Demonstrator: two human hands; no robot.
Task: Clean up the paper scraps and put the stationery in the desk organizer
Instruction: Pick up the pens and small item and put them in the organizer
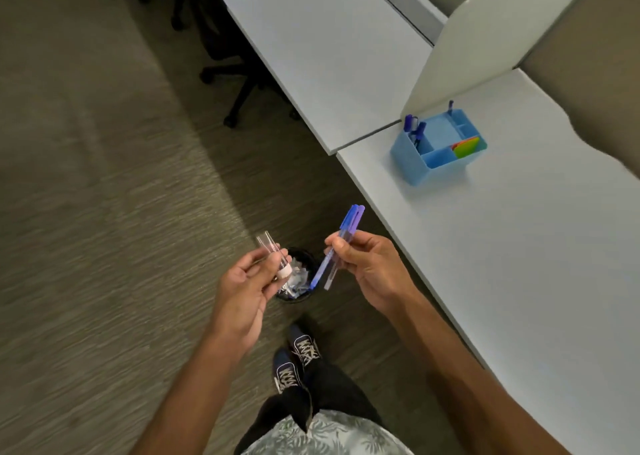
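My left hand holds a small clear tube with a pale cap at its lower end. My right hand grips two blue-capped pens, caps pointing up toward the desk. Both hands hover over a black waste bin on the floor, which holds white paper scraps. The blue desk organizer stands on the white desk to the upper right, well away from both hands. It holds blue pens at its left and coloured sticky notes at its right.
A white divider panel stands behind the organizer. A second white desk runs off to the upper left, with a black office chair base beneath it. Grey carpet covers the floor at left. My shoes are below the bin.
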